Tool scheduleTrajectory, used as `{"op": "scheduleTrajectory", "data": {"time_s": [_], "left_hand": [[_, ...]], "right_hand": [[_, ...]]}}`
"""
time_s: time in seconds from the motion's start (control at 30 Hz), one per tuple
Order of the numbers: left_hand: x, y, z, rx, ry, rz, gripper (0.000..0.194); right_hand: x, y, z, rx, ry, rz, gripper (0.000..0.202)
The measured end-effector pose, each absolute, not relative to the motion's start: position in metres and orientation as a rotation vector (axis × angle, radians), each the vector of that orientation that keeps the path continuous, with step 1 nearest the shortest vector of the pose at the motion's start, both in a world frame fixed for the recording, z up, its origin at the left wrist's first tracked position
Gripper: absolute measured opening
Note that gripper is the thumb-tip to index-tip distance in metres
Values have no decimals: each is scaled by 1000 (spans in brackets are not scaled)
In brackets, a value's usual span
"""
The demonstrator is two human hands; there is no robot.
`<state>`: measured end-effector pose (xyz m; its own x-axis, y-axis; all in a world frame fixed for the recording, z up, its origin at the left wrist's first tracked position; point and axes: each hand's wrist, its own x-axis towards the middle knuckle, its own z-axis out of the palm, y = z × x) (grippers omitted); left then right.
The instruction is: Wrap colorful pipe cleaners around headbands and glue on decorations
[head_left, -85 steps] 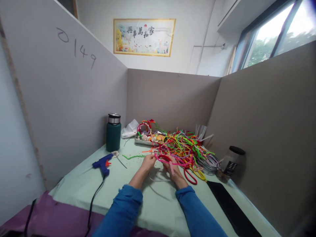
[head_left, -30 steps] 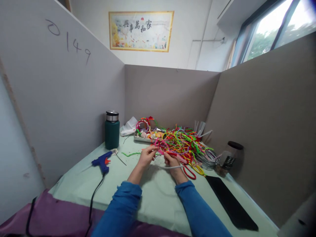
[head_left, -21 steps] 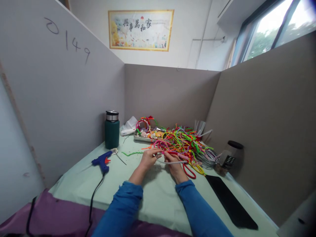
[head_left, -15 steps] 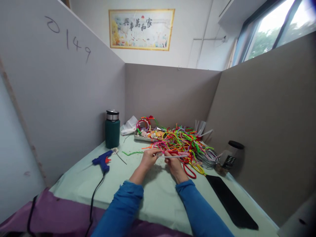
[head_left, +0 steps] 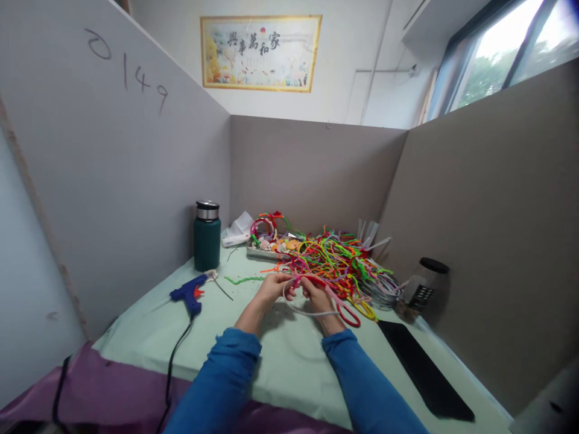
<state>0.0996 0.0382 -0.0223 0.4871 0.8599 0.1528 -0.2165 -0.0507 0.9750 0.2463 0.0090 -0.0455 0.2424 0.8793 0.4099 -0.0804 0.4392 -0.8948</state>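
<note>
Both hands meet over the table around a thin hoop (head_left: 304,312), bare and whitish on its near side, with red and pink wrapping along the far right side. The fingers of my left hand (head_left: 272,290) are closed at the hoop's left end, beside a bit of pink pipe cleaner (head_left: 297,281). Close by, my right hand (head_left: 318,296) pinches the wrapped part. Its fingertips and the pink strand partly overlap, so the exact grip is hidden. Just right of that wrist lie red-handled scissors (head_left: 349,316).
A heap of colourful pipe cleaners (head_left: 332,253) lies behind the hands, next to a metal tray (head_left: 262,254) of buttons. On the left are a blue glue gun (head_left: 190,293) with its cord and a green bottle (head_left: 207,241). Rightward are a dark-lidded jar (head_left: 425,286) and a black strip (head_left: 423,367).
The hoop has tipped from nearly edge-on so that its opening shows, its bare side now hanging lower and nearer. Both hands stay in almost the same place.
</note>
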Motion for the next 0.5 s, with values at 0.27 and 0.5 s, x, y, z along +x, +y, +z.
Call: {"op": "scheduleTrajectory", "data": {"time_s": [0.27,0.5], "left_hand": [[92,31,-12,1230,629,906,38],[90,33,-18,1275,584,830,41]], "right_hand": [[250,5,-43,-1009,-1254,587,26],[244,-6,-32,-955,-1251,613,18]]}}
